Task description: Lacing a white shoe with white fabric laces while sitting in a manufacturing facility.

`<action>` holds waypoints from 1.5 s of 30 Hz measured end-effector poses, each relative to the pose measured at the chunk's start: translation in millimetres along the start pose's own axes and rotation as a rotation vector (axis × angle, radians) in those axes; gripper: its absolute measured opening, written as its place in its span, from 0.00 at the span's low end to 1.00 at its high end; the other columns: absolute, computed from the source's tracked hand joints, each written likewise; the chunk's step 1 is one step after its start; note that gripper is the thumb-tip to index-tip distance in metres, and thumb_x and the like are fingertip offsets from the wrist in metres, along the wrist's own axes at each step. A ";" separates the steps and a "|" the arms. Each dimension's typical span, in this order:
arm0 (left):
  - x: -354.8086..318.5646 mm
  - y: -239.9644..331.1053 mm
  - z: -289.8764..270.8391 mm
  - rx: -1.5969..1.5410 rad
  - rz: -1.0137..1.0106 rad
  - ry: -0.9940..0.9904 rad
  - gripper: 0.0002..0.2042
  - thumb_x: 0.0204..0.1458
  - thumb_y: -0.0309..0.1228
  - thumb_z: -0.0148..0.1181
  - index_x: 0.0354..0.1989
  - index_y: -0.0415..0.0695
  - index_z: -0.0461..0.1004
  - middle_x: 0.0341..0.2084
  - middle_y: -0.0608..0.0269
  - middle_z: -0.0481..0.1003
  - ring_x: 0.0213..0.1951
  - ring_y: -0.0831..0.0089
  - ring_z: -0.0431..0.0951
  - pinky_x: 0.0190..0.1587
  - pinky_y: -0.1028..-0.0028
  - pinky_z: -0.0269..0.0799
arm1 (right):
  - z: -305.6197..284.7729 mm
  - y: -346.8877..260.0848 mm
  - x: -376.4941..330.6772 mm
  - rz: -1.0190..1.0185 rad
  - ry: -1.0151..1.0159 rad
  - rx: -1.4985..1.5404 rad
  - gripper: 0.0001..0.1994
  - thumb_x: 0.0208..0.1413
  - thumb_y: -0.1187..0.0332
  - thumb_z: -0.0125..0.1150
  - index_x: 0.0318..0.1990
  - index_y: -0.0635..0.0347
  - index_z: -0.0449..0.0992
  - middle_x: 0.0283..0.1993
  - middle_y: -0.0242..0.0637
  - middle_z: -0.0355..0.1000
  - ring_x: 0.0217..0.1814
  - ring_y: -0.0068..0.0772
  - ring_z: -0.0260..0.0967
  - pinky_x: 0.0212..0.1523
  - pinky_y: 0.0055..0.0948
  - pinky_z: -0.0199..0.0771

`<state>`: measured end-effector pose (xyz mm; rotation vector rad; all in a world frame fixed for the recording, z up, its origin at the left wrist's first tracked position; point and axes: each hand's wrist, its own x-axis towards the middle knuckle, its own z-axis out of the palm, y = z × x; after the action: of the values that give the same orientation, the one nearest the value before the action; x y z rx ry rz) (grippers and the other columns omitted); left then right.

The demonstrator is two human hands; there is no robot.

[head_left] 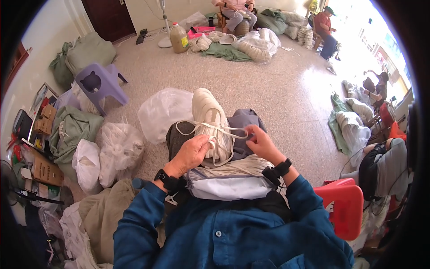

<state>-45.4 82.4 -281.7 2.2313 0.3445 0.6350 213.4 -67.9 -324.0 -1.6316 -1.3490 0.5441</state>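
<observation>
A cream lace-up shoe (pixel 207 106) rests on my lap, its toe pointing away from me. My left hand (pixel 193 153) is at the near end of the shoe, thumb and fingers pinched on the shoelace (pixel 224 128). To the right of the shoe, my right hand (pixel 264 144) grips another part of the same lace, which stretches across the shoe's top. A loop of it sticks out to the left. Behind the hands, close to my body, a bundle of pale laces (pixel 253 166) lies in a white pouch (pixel 228 188) across my lap.
On the left are a purple plastic chair (pixel 107 83), stuffed bags (pixel 121 150) and cardboard boxes (pixel 47 170). A clear plastic bag (pixel 165 112) lies beyond my knees. A red stool (pixel 345 206) stands at my right. Other people (pixel 237 11) sit farther off among sacks and shoes.
</observation>
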 end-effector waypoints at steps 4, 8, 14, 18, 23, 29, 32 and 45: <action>11.4 35.5 -13.0 0.055 0.069 -0.042 0.08 0.61 0.28 0.54 0.36 0.36 0.74 0.32 0.46 0.75 0.38 0.47 0.76 0.41 0.59 0.71 | 11.9 -50.3 24.1 -0.139 0.157 -0.145 0.15 0.56 0.78 0.56 0.52 0.63 0.74 0.48 0.47 0.74 0.46 0.44 0.76 0.45 0.34 0.78; 13.2 55.4 -1.0 -0.299 -0.153 -0.182 0.12 0.68 0.32 0.50 0.37 0.37 0.76 0.26 0.65 0.74 0.30 0.76 0.74 0.35 0.74 0.70 | 44.4 -65.4 68.6 -0.412 -0.009 0.004 0.14 0.57 0.78 0.50 0.49 0.63 0.76 0.49 0.50 0.76 0.49 0.53 0.74 0.54 0.41 0.74; -8.2 63.3 11.2 -0.753 -0.333 -0.261 0.15 0.69 0.34 0.48 0.37 0.36 0.76 0.19 0.68 0.72 0.23 0.81 0.73 0.29 0.79 0.67 | 63.4 -36.7 108.0 -0.389 -0.125 -0.131 0.17 0.51 0.82 0.47 0.46 0.64 0.78 0.44 0.50 0.78 0.51 0.55 0.73 0.54 0.44 0.72; -21.4 118.0 -18.8 -1.013 -0.357 -0.641 0.15 0.69 0.35 0.50 0.39 0.36 0.77 0.25 0.67 0.75 0.24 0.83 0.71 0.27 0.80 0.67 | 64.9 -38.9 104.6 -0.383 -0.123 -0.101 0.17 0.50 0.83 0.47 0.45 0.63 0.78 0.43 0.49 0.78 0.50 0.55 0.73 0.54 0.45 0.72; -27.9 163.8 -39.1 -1.154 -0.261 -0.903 0.16 0.71 0.37 0.47 0.39 0.36 0.76 0.24 0.64 0.74 0.21 0.82 0.73 0.27 0.79 0.67 | 64.6 -39.5 103.4 -0.390 -0.118 -0.114 0.17 0.50 0.83 0.47 0.45 0.63 0.77 0.43 0.49 0.78 0.50 0.55 0.73 0.54 0.44 0.73; -11.0 117.0 -35.2 0.065 0.073 -0.157 0.08 0.62 0.29 0.52 0.39 0.35 0.74 0.24 0.43 0.74 0.28 0.46 0.77 0.30 0.59 0.72 | 46.6 -46.5 89.6 -0.251 -0.134 0.145 0.14 0.61 0.75 0.53 0.53 0.65 0.76 0.46 0.42 0.79 0.45 0.37 0.77 0.46 0.33 0.75; -6.0 78.8 -35.5 0.424 -0.090 -0.251 0.08 0.61 0.29 0.52 0.35 0.36 0.72 0.25 0.39 0.75 0.33 0.40 0.77 0.32 0.52 0.72 | 12.4 -113.1 59.2 -0.049 -0.295 0.453 0.16 0.65 0.68 0.57 0.56 0.68 0.74 0.47 0.38 0.79 0.37 0.26 0.77 0.38 0.26 0.76; 7.5 40.8 -6.6 -0.100 -0.080 -0.273 0.11 0.65 0.35 0.53 0.36 0.39 0.73 0.25 0.46 0.74 0.31 0.45 0.75 0.36 0.56 0.70 | -114.6 -81.1 -33.7 0.322 -0.094 0.912 0.16 0.72 0.60 0.50 0.42 0.63 0.79 0.23 0.27 0.65 0.21 0.18 0.62 0.26 0.20 0.63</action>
<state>-40.9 62.7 -244.9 2.1611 0.2558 0.2934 252.2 -143.3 -207.1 -1.0482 -0.6987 1.2251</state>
